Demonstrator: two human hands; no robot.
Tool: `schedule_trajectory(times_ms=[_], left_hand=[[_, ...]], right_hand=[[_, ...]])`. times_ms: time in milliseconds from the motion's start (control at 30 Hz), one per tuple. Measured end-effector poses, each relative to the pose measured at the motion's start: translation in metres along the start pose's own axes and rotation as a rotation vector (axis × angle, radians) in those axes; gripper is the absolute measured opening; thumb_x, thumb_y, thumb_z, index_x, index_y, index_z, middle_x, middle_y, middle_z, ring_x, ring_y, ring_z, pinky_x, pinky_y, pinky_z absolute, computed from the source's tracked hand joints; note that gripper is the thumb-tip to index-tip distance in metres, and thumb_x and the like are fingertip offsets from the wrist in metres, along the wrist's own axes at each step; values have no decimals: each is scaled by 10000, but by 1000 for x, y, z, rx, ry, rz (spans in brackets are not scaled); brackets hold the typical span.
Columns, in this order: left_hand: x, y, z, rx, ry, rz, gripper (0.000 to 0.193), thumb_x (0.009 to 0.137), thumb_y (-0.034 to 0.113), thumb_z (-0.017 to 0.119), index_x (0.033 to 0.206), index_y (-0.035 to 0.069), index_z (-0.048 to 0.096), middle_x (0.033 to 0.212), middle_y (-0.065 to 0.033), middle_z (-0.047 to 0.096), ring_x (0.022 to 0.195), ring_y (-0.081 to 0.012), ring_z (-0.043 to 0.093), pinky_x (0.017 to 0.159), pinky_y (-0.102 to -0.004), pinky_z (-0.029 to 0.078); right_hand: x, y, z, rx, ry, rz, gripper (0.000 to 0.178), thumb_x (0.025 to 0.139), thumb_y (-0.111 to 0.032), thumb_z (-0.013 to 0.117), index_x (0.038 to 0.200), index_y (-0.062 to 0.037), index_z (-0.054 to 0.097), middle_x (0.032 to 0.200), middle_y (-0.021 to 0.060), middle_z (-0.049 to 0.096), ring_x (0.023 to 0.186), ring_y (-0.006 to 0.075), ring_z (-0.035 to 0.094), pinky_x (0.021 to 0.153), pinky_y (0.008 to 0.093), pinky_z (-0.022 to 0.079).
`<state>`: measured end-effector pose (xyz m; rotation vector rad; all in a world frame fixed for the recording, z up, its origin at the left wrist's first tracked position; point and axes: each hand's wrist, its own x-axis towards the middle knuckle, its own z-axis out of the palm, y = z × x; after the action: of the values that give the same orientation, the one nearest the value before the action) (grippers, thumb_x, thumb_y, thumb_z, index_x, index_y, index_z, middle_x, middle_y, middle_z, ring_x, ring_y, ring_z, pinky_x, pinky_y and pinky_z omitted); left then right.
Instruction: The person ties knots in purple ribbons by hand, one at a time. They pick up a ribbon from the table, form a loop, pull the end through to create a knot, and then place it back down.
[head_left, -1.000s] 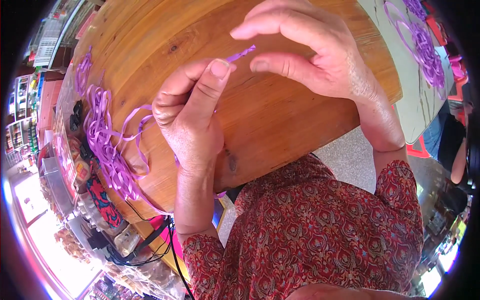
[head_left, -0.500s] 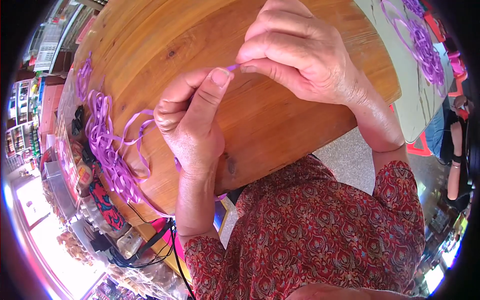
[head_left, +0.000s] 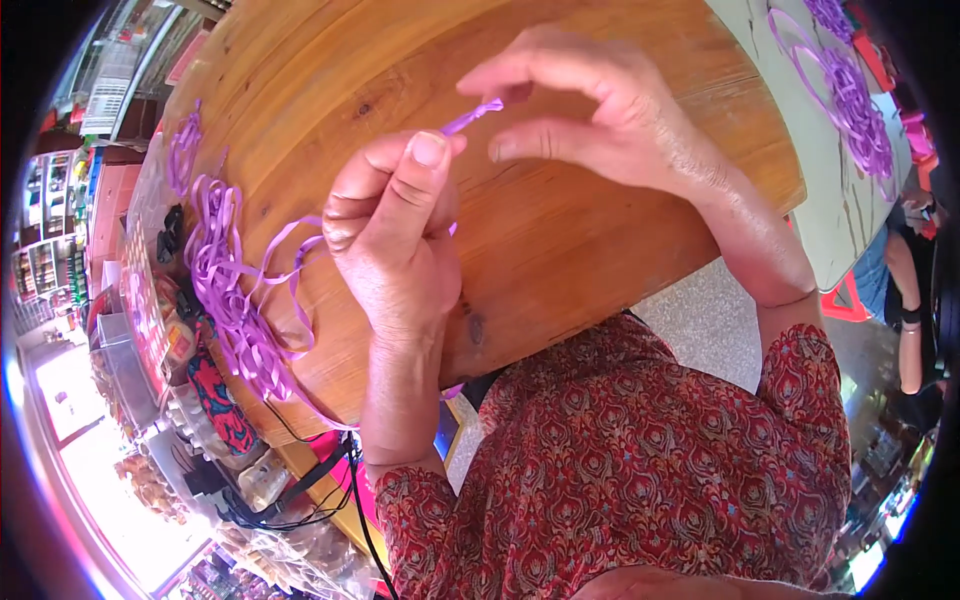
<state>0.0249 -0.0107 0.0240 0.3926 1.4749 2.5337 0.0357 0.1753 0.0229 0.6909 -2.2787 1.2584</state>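
Between the thumb and fingers of my left hand a purple ribbon is pinched. Its short end sticks out past the thumb toward the right, looking twisted or folded at the tip. My right hand is just beyond that tip, thumb and fingers apart, with nothing seen in it. A loose heap of the same purple ribbon lies on the wooden table left of my left hand, with a loop running toward that hand. The part of the ribbon inside my left fist is hidden.
The round-edged wooden table spans the middle. A smaller purple bundle lies at its far left. More purple ribbon rests on a pale table at right. Black cables hang at lower left. Another person's arm shows far right.
My right hand has let go of the ribbon's end and opened, leaving the twisted tip exposed. My left hand still pinches the ribbon and sits slightly farther right in the picture.
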Motion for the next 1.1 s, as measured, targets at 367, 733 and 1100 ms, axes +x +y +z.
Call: schedule_trajectory(times_ms=[367,733,1100], left_hand=[[3,45,19,-279,-229,118,151,893,134,544,941,2,600,605,32,405,454,-54,239,445,-227,201],[17,104,-37,-387,-256,205,250,953,221,456,966,-7,557,543,68,211,474,-66,164,465,-237,185],[30,92,-107,617,704,560,261,845,107,621,1066,-24,574,753,-72,571,642,-131,505,601,-237,419]], right_hand=[[-2,-22,46,439,-420,55,405,745,-213,716,1092,-59,577,1079,114,604,1017,262,570,870,376,442],[-17,-17,-14,813,-446,526,147,837,-123,633,898,10,630,840,72,649,787,139,617,709,257,490],[-34,11,-35,635,-79,592,168,880,-114,561,975,6,631,812,47,619,758,99,579,723,234,474]])
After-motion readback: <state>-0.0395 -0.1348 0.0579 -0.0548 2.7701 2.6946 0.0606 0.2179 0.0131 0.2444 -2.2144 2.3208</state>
